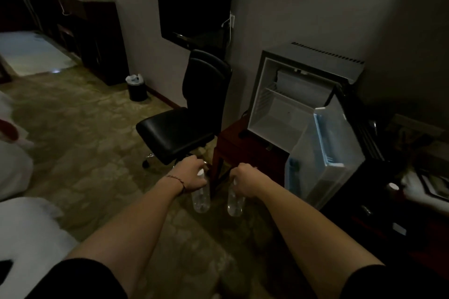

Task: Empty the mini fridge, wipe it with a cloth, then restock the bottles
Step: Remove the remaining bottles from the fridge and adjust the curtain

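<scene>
Mini fridge (pixel 286 114) stands open and bare on a low wooden bench (pixel 245 148) — restocking looks under way. Left hand (pixel 192 175) grasps one water bottle (pixel 201 198) by its neck, right hand (pixel 245 181) another (pixel 234 202). Next: lift past the bench edge and open door (pixel 325 153), with the office chair (pixel 189 124) close on the left.

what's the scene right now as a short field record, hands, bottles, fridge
left hand: grips the top of a clear plastic bottle with white cap
right hand: grips the top of a second clear plastic bottle
grey mini fridge: door open, visible interior holds no bottles
black swivel chair: left of fridge
</scene>
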